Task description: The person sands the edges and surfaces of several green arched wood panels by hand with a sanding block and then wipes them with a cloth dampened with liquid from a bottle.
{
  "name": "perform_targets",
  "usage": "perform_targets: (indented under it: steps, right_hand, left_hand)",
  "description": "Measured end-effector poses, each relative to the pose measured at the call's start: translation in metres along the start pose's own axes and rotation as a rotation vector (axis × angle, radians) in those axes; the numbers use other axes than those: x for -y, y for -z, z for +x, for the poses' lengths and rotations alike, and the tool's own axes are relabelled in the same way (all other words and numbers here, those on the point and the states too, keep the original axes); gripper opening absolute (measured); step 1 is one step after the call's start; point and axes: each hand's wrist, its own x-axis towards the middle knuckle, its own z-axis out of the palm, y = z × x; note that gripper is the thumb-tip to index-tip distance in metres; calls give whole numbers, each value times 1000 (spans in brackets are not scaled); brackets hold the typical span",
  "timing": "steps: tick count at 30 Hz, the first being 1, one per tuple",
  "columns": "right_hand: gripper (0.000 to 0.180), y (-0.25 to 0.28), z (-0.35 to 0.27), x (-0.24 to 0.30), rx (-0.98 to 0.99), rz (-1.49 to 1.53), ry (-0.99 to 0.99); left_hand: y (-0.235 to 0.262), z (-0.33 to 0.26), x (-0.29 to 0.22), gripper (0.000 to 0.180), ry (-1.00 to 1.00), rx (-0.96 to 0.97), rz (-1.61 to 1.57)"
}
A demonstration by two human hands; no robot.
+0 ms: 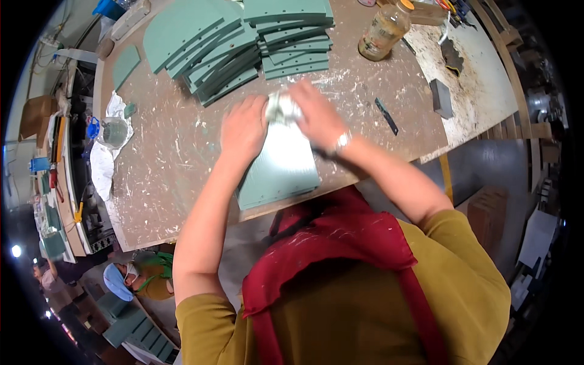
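A pale green flat panel (281, 167) lies at the near edge of the brown workbench (170, 176), on top of another panel like it. My left hand (243, 128) presses flat on the panel's far left corner. My right hand (316, 115), with a watch on the wrist, grips a crumpled whitish rag (283, 108) against the panel's far end. Both hands touch the rag, which sits between them.
Stacks of green panels (243, 42) fill the bench's far side. A glass jar of amber liquid (383, 30) stands far right, with a dark strip (387, 115) and a grey block (441, 97) nearby. A cup on white cloth (112, 131) sits left. Another person in a blue cap (131, 277) is below left.
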Motion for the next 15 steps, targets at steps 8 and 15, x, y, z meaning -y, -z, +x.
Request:
perform_targets:
  steps: [8, 15]
  right_hand:
    - [40, 16, -83, 58, 92, -98, -31]
    - [31, 7, 29, 5, -139, 127, -340]
  left_hand:
    - [-6, -1, 7, 26, -34, -12, -55]
    - [6, -10, 20, 31, -135, -252, -160]
